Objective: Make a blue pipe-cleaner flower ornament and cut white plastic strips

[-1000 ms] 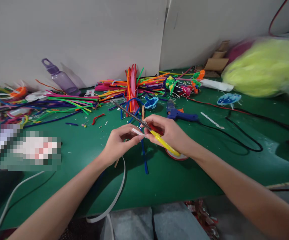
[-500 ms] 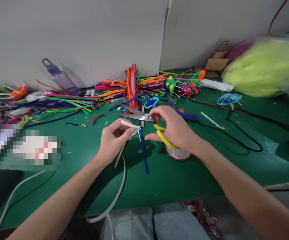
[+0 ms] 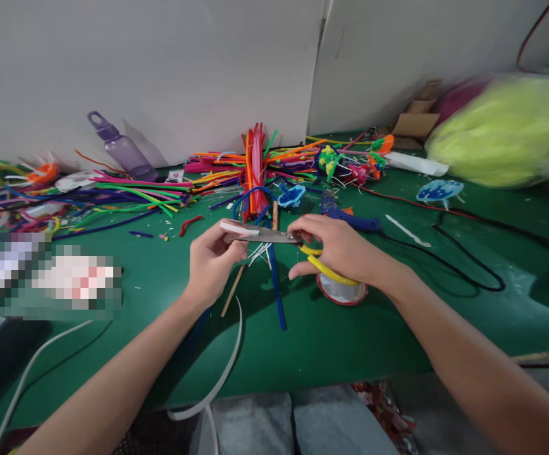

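Observation:
My left hand (image 3: 212, 259) pinches a white strip (image 3: 239, 228) between thumb and fingers. My right hand (image 3: 338, 253) holds yellow-handled scissors (image 3: 274, 236), whose blades lie nearly closed along the white strip, with the tips at my left fingers. Thin white pieces (image 3: 259, 254) lie on the table below the blades. A wooden stick (image 3: 232, 292) slants under my left hand, and a blue pipe cleaner (image 3: 277, 291) lies between my hands. A round white container with a red rim (image 3: 343, 291) is partly hidden below my right hand.
Bundled pipe cleaners (image 3: 254, 170) lie along the wall beside a purple bottle (image 3: 129, 155). A blue glue gun (image 3: 355, 220) with a black cable is right of centre. At the front, a long white strip (image 3: 227, 373) curls over the table edge (image 3: 393, 378).
The scissor blades have come together from a wider opening and now overlap the white strip. That strip has turned closer to level. The whole view has shifted slightly.

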`<state>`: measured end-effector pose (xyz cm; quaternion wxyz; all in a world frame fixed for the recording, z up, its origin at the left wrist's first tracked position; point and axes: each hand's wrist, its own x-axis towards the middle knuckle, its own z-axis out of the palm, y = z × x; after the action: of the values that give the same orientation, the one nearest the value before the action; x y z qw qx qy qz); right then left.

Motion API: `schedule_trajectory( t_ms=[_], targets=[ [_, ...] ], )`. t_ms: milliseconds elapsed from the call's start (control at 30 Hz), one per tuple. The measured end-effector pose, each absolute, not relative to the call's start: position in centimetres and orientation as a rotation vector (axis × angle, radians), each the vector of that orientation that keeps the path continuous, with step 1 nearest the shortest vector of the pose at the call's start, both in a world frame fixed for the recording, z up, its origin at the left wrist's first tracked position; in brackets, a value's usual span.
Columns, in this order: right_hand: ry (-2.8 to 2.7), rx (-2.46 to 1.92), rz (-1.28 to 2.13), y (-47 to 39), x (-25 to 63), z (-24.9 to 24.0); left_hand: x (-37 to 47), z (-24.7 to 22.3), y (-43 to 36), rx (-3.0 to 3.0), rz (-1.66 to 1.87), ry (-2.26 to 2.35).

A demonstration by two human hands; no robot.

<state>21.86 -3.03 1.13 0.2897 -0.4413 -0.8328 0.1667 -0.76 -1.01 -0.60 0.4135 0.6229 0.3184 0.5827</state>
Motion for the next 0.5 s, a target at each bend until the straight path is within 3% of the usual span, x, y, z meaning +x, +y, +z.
schedule_trajectory(
  t_ms=[500],
  targets=[
    [-2.194,-1.173,0.493,-3.08,21.80,1.20,-0.84,-0.95,-1.00,1.586,1.453,0.847]
  ],
)
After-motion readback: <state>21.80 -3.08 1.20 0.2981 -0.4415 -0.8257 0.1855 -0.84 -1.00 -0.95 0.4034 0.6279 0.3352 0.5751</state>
